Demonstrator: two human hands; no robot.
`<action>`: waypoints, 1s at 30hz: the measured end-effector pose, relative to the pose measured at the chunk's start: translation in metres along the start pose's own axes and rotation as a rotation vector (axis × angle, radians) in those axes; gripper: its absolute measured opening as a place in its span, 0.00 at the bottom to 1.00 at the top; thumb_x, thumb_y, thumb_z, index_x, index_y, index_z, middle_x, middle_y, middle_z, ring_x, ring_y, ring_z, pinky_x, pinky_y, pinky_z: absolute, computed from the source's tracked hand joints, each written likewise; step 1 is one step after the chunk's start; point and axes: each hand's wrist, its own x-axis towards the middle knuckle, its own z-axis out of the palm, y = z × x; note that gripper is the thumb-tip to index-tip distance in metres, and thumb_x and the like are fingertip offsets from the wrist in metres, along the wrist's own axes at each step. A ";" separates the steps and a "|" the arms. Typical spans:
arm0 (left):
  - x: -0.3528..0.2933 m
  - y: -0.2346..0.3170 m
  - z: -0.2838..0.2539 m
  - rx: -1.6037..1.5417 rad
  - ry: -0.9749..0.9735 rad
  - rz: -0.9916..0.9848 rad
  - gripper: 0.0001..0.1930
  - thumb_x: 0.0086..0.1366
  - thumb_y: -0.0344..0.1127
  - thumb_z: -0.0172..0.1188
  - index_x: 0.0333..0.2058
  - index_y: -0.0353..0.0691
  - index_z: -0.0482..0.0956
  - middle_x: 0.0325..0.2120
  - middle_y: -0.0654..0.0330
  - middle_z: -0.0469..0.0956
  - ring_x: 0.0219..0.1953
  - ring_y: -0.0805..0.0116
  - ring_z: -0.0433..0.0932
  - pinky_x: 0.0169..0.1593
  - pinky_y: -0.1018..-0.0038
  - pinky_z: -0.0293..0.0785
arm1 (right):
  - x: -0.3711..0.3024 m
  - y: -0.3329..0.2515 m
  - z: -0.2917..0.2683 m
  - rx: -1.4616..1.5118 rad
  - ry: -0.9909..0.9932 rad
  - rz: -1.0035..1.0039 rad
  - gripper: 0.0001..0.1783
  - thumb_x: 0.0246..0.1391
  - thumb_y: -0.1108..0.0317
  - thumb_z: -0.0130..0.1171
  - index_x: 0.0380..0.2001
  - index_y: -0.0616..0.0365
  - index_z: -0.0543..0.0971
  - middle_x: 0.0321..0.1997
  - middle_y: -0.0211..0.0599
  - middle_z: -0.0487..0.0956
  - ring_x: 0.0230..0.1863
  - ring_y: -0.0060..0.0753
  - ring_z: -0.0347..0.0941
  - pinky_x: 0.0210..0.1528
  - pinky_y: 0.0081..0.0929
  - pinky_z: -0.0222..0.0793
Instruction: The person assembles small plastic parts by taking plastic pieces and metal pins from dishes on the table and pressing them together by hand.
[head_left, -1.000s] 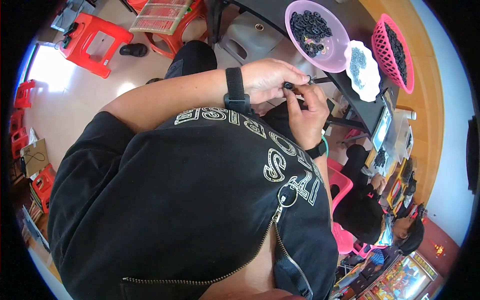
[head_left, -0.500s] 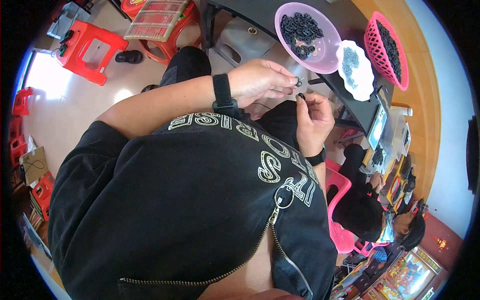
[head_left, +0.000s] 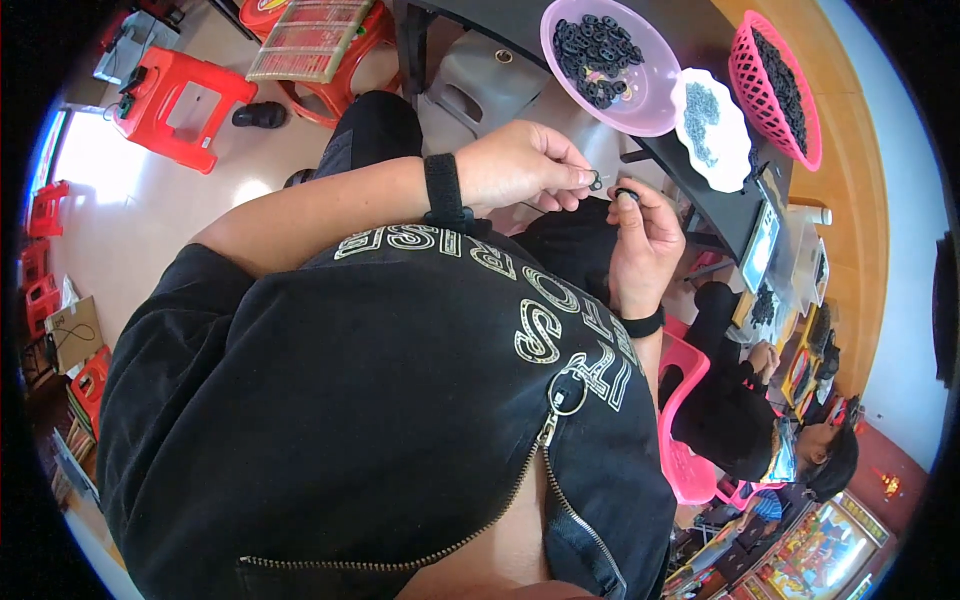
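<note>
My left hand [head_left: 525, 168] is closed, its thumb and fingertips pinching a small dark ring-shaped piece [head_left: 596, 181] with a thin pin-like bit beside it. Close by on the right, my right hand [head_left: 645, 245] grips a small black oval piece [head_left: 628, 194] between thumb and fingers. The two pieces face each other with a narrow gap between them. Beyond my hands, a lilac bowl [head_left: 655, 98] holds many black oval pieces [head_left: 598, 52]. Beside it are a white scalloped dish [head_left: 733, 152] of small grey bits and a pink lattice basket [head_left: 757, 98] full of black parts.
The containers stand on a dark table [head_left: 490, 12]. A grey stool [head_left: 485, 75] is under it, and a red stool [head_left: 185, 105] stands at the left. On the right, a person in black [head_left: 730, 420] sits beside a pink chair [head_left: 685, 440].
My right hand has shifted rightward, widening the gap between the two pieces. The black oval piece now shows more clearly at its fingertips. My left hand has barely moved.
</note>
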 end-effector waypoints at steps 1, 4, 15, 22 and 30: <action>0.001 -0.001 0.001 0.057 -0.010 0.016 0.09 0.62 0.35 0.54 0.36 0.35 0.76 0.28 0.62 0.77 0.29 0.78 0.75 0.32 0.84 0.72 | 0.000 0.001 -0.002 0.001 0.003 -0.004 0.10 0.53 0.75 0.55 0.39 0.62 0.77 0.30 0.27 0.75 0.28 0.14 0.68 0.33 0.13 0.66; 0.003 -0.003 0.002 0.156 -0.024 0.052 0.09 0.62 0.35 0.54 0.35 0.35 0.77 0.27 0.63 0.78 0.28 0.79 0.75 0.31 0.84 0.71 | 0.000 -0.001 -0.003 0.009 -0.002 -0.010 0.13 0.54 0.75 0.53 0.44 0.62 0.75 0.30 0.27 0.75 0.27 0.15 0.67 0.32 0.12 0.65; 0.004 -0.005 0.005 0.237 -0.019 0.079 0.08 0.61 0.34 0.55 0.34 0.36 0.78 0.25 0.64 0.78 0.27 0.80 0.75 0.31 0.84 0.71 | -0.001 0.002 -0.006 0.144 -0.056 0.031 0.09 0.52 0.76 0.55 0.39 0.61 0.75 0.28 0.24 0.73 0.26 0.13 0.65 0.29 0.11 0.62; 0.004 -0.010 0.003 0.244 -0.018 0.109 0.06 0.60 0.32 0.57 0.31 0.35 0.78 0.24 0.65 0.77 0.26 0.80 0.73 0.31 0.83 0.71 | -0.002 -0.002 0.000 -0.015 -0.041 0.012 0.09 0.52 0.76 0.55 0.37 0.61 0.78 0.29 0.24 0.73 0.27 0.13 0.64 0.29 0.11 0.62; 0.001 -0.005 0.005 0.243 -0.006 0.111 0.08 0.61 0.34 0.56 0.31 0.35 0.78 0.24 0.64 0.77 0.26 0.80 0.74 0.30 0.83 0.71 | 0.000 -0.002 0.007 -0.080 -0.071 -0.047 0.09 0.52 0.76 0.55 0.38 0.61 0.78 0.30 0.25 0.73 0.27 0.12 0.64 0.29 0.11 0.61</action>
